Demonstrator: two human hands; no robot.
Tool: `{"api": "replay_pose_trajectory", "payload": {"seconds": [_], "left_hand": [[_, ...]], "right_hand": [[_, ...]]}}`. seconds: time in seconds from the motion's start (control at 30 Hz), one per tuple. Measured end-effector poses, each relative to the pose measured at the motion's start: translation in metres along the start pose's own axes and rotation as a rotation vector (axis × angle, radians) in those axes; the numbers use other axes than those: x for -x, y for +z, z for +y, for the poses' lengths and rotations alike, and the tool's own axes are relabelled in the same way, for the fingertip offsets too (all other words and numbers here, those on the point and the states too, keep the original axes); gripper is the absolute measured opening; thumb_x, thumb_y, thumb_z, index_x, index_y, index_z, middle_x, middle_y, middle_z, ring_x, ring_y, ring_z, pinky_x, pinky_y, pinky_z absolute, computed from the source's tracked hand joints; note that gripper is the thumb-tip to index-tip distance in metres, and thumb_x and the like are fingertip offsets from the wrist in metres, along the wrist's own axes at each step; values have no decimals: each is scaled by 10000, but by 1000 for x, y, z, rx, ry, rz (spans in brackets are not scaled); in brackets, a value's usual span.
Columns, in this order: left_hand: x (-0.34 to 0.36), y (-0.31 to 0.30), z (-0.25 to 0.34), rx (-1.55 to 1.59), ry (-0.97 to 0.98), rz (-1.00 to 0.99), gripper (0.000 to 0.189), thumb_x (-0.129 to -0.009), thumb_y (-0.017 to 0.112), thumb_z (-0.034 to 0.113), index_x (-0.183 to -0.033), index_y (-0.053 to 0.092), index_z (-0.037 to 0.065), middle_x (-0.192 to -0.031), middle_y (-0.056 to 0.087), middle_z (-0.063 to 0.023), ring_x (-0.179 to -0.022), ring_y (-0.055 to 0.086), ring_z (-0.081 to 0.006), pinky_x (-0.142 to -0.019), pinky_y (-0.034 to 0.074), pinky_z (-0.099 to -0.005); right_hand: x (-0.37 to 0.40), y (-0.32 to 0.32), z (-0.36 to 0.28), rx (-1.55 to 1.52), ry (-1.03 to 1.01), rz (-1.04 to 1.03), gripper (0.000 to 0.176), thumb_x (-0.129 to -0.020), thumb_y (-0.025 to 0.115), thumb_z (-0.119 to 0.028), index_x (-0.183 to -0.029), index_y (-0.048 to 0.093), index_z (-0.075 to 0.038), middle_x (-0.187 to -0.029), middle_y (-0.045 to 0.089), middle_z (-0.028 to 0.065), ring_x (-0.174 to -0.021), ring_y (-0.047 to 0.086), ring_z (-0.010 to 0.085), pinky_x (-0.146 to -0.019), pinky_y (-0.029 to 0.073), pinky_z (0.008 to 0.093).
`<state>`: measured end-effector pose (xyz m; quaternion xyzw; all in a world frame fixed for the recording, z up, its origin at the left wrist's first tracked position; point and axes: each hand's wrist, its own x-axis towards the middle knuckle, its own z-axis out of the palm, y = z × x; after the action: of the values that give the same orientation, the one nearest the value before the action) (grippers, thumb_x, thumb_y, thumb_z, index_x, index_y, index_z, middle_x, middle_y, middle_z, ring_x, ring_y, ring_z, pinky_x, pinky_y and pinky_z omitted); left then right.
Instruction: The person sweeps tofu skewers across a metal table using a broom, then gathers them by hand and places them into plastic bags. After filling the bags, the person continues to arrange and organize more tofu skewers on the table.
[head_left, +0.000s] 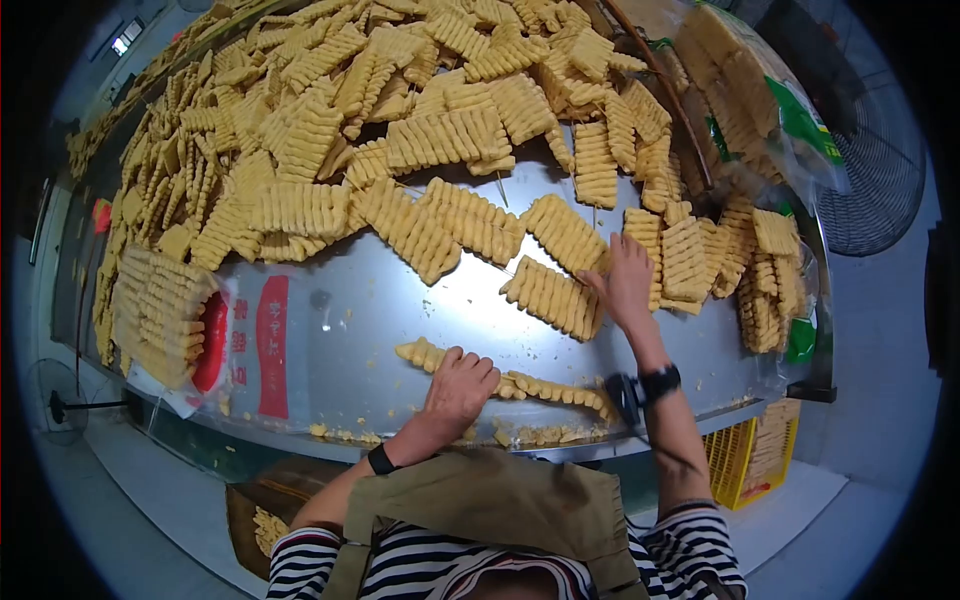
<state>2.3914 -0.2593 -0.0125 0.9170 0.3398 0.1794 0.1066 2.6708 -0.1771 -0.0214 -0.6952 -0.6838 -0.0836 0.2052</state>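
Note:
My left hand curls its fingers over a narrow ridged yellow strip near the table's front edge. Just to its right lies a second, twisted strip. My right hand pinches the corner of a ridged yellow slab; its fingertips are partly hidden against the slab. Directly below that, another ridged slab lies by my right thumb. To the left, two more slabs, one of them a ridged slab, rest at an angle on the metal. Thin sticks poke out of some pieces.
A large heap of ridged slabs covers the back and left of the metal table. Filled plastic bags stand at left and back right. Crumbs line the front edge. A yellow crate sits below right, a fan beyond.

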Motion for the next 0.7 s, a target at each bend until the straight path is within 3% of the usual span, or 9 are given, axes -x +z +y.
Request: {"api": "replay_pose_trajectory", "payload": {"seconds": [0.13,0.2,0.23,0.3,0.4,0.47,0.57,0.63,0.7], "left_hand": [[1,-3,3,-25,2,-25,111,-658,570,63,-769,562,69,-727,503,-45,-741,516,-211,-779,404,-385],[5,-1,7,-6,-18,-5,109,-654,567,61,-762,555,64,-709,484,-45,-734,505,-206,-790,407,-394],[6,-4,10,29,-20,-25,81,-659,560,56,-736,537,46,-757,502,-78,-776,510,-232,-798,408,-395],[5,-8,13,69,-38,-43,62,-664,552,50,-711,518,29,-806,520,-112,-818,515,-259,-806,409,-397],[0,-11,14,24,-29,78,67,-696,554,83,-712,524,24,-1020,558,-170,-1011,520,-315,-919,392,-436],[-1,-13,15,-9,0,35,99,-724,551,114,-713,528,19,-1182,512,-208,-1151,464,-358,-1020,331,-470],[2,-10,21,-49,43,25,111,-736,545,119,-785,545,19,-1233,478,-204,-1200,427,-360,-1033,319,-502],[2,-6,20,6,37,19,114,-729,543,112,-788,545,15,-1210,484,-208,-1182,438,-356,-1035,318,-500],[5,-8,17,88,44,-34,126,-696,545,104,-779,540,8,-1092,520,-205,-1071,490,-336,-990,359,-484]], "right_hand": [[-18,39,13,73,44,-199,538,-698,748,-227,-1138,504,-37,-1113,534,203,-1154,372,359,-893,362,406],[-25,8,-6,-271,328,-300,575,-691,758,-179,-1165,479,-10,-1050,567,202,-1053,487,330,-853,407,389],[-23,-3,-9,-267,314,-321,575,-691,758,-179,-1165,479,-10,-1050,567,202,-1053,487,330,-853,407,389],[-14,-21,-16,-635,414,25,518,-707,736,-99,-1153,502,18,-968,597,185,-877,584,292,-772,455,363],[19,-45,-35,-660,274,122,433,-728,702,-46,-1122,532,14,-904,608,168,-730,614,267,-703,476,336],[48,-57,-52,-616,140,-176,402,-760,668,-36,-1136,531,6,-929,599,165,-789,605,288,-723,476,340],[73,-53,-82,-661,-34,-257,352,-785,650,-58,-1119,548,-12,-941,591,166,-819,589,318,-743,478,357],[78,-53,-93,-912,-245,-674,290,-806,643,-108,-1078,574,-34,-968,600,147,-873,565,314,-780,459,367],[62,-51,-78,-916,-188,-746,339,-805,657,-157,-1104,565,-26,-982,600,148,-887,573,304,-771,461,358]]}}
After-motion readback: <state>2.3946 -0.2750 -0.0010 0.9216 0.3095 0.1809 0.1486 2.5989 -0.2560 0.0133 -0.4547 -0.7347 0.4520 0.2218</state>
